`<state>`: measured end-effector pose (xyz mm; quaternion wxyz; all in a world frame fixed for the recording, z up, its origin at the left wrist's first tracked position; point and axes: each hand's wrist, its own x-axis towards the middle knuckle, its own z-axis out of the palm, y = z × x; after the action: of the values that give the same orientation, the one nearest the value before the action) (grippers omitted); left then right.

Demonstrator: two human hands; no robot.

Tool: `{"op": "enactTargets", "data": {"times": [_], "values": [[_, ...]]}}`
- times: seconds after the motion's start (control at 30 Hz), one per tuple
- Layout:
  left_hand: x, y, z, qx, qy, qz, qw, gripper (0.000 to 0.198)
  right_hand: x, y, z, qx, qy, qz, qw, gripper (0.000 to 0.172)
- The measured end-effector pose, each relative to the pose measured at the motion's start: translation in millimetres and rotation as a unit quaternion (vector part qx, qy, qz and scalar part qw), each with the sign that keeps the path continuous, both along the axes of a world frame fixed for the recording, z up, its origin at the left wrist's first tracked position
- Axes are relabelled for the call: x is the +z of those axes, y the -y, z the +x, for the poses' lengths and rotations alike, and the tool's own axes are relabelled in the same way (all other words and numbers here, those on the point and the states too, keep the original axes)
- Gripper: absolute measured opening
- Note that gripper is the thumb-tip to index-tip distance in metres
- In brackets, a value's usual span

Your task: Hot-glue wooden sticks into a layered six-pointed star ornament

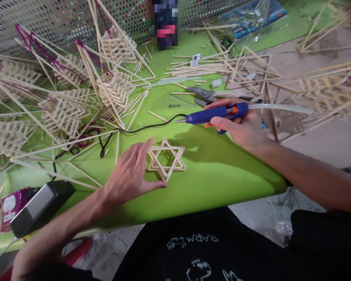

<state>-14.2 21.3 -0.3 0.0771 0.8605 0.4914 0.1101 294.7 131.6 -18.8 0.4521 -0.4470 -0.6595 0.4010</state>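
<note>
A six-pointed star of thin wooden sticks (179,166) lies on the green table. My left hand (131,168) is beside its left side, thumb and fingers spread apart; the thumb tip reaches the star's bottom point, and I cannot tell whether it presses on it. My right hand (242,127) is wrapped round a blue hot glue gun (206,115), held above the table to the right of the star. The gun's metal nozzle points left. A clear glue stick (280,107) sticks out of its back end.
Stick lattice structures with purple string (66,109) crowd the left. Pruning shears (203,95) and loose sticks (193,71) lie behind the glue gun. A black cable (146,127) crosses the green table (216,175). A dark box (43,207) sits at the front left.
</note>
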Motion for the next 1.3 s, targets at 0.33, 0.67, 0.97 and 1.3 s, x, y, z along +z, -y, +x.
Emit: {"op": "enactTargets", "data": {"times": [0.33,0.67,0.97,1.3], "values": [[3.2,-1.3,-3.1,-0.020,0.029,-0.032,0.999,0.108,12.5,11.3,-0.8,0.016,0.056,0.055,0.997,0.028],[4.3,0.6,-0.5,-0.011,0.036,-0.019,0.999,0.100,11.4,11.4,-1.0,0.073,0.052,0.149,0.985,0.037],[11.0,-3.1,-3.8,0.124,0.132,-0.076,0.981,0.093,31.4,24.0,9.8,0.154,0.211,0.390,0.883,0.082],[8.9,-3.9,-1.8,0.125,0.109,-0.053,0.985,0.089,24.2,22.7,17.0,0.208,0.251,0.506,0.798,0.054]]}}
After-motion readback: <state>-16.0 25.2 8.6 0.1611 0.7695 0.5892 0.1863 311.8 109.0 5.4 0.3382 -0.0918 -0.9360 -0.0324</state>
